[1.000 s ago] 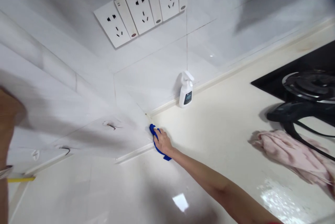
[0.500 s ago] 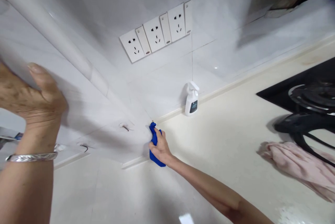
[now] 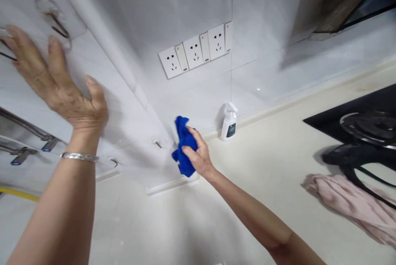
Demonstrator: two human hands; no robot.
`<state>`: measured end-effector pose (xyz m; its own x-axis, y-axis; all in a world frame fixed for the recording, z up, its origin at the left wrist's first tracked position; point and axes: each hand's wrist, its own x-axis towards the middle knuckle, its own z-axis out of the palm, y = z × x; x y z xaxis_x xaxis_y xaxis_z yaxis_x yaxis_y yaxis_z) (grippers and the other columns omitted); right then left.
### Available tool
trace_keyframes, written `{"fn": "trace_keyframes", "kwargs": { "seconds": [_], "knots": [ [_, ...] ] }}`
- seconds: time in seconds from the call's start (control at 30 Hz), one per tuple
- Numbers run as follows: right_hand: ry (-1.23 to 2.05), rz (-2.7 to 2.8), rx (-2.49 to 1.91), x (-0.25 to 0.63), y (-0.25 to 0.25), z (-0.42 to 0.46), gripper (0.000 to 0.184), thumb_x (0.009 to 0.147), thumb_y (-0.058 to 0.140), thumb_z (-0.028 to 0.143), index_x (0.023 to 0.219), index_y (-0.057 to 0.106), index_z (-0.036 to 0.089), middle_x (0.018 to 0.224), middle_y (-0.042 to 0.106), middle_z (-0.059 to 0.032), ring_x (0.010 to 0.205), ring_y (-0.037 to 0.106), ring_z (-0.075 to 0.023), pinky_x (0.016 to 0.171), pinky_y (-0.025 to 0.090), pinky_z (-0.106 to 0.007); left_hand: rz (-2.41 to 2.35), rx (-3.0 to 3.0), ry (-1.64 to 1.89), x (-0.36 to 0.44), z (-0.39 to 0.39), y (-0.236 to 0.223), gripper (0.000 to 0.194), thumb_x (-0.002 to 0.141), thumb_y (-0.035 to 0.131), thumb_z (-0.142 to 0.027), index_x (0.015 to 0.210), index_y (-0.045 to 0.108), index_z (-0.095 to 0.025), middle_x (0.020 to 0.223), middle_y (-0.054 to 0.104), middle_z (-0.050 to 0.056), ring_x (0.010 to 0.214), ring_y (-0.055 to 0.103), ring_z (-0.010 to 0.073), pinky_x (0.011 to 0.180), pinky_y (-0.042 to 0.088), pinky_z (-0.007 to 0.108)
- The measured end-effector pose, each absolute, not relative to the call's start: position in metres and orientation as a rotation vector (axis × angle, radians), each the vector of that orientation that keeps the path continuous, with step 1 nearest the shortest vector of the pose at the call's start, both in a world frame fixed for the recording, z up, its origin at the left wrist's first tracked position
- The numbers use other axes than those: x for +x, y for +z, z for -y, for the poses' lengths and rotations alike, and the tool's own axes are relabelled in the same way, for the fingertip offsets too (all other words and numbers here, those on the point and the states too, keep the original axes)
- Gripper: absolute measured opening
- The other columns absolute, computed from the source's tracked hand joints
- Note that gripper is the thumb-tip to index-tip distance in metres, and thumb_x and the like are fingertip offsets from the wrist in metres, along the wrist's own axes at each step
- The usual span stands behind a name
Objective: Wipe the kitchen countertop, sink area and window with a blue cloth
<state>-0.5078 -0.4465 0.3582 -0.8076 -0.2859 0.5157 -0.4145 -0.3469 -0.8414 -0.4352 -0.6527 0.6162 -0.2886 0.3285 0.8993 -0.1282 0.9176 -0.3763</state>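
At the upper left of the frame, the left hand (image 3: 66,98), a silver metal bracelet (image 3: 79,157) at its wrist, lies spread over the glossy white wall (image 3: 103,69), grasping nothing. Near the centre is a crumpled, bright blue fabric cloth (image 3: 183,138), its long axis running roughly top to bottom; from where I stand, I cannot tell whether it touches the wall. Just right of it, the right hand (image 3: 201,155), much the nearer, grips it between thumb and fingers. Right of centre stands a white plastic spray bottle (image 3: 229,125).
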Motion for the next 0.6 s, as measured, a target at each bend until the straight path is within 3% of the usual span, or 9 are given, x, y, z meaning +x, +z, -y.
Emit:
{"fn": "trace_keyframes", "kwargs": {
  "seconds": [0.1, 0.23, 0.3, 0.47, 0.6],
  "knots": [
    [2.020, 2.153, 0.748, -0.515, 0.280, 0.417, 0.064, 0.081, 0.053, 0.029, 0.144, 0.048, 0.022, 0.134, 0.055, -0.0089, 0.122, 0.053, -0.0275, 0.109, 0.042, -0.044, 1.718, -0.077, 0.585, -0.431, 0.642, 0.613, 0.062, 0.096, 0.047, -0.032, 0.146, 0.036, 0.002, 0.160, 0.029, 0.022, 0.150, 0.019, 0.0380, 0.118, 0.016, 0.057],
    [1.108, 2.989, 0.691, -0.501, 0.172, 0.368, 0.068, 0.083, 0.051, 0.022, 0.150, 0.042, 0.019, 0.145, 0.048, -0.0164, 0.120, 0.051, -0.0338, 0.101, 0.045, -0.048, 1.751, -0.021, 0.559, -0.427, 0.632, 0.610, 0.059, 0.097, 0.047, -0.030, 0.146, 0.036, 0.001, 0.160, 0.028, 0.022, 0.151, 0.018, 0.0361, 0.119, 0.017, 0.056],
    [0.674, 3.089, 0.807, -0.484, 0.140, 0.350, 0.065, 0.087, 0.051, 0.027, 0.151, 0.041, 0.019, 0.152, 0.043, -0.0174, 0.121, 0.047, -0.0369, 0.099, 0.044, -0.051, 1.749, -0.040, 0.573, -0.428, 0.632, 0.610, 0.060, 0.096, 0.046, -0.029, 0.145, 0.036, 0.004, 0.158, 0.029, 0.025, 0.150, 0.019, 0.0379, 0.118, 0.017, 0.059],
    [0.340, 3.090, 0.863, -0.457, 0.125, 0.340, 0.059, 0.092, 0.049, 0.032, 0.148, 0.045, 0.013, 0.153, 0.041, -0.0198, 0.120, 0.046, -0.0370, 0.094, 0.047, -0.048, 1.800, -0.077, 0.542, -0.424, 0.634, 0.615, 0.063, 0.096, 0.039, -0.031, 0.132, 0.037, 0.021, 0.153, 0.028, 0.035, 0.147, 0.015, 0.0430, 0.114, 0.016, 0.062],
    [0.285, 3.113, 0.803, -0.454, 0.131, 0.346, 0.061, 0.091, 0.051, 0.032, 0.148, 0.044, 0.013, 0.158, 0.035, -0.0194, 0.117, 0.048, -0.0346, 0.089, 0.050, -0.044, 1.966, -0.197, 0.526, -0.396, 0.633, 0.613, 0.059, 0.096, 0.040, -0.027, 0.136, 0.037, 0.017, 0.159, 0.024, 0.029, 0.149, 0.011, 0.0416, 0.118, 0.015, 0.059]
  ]
}}
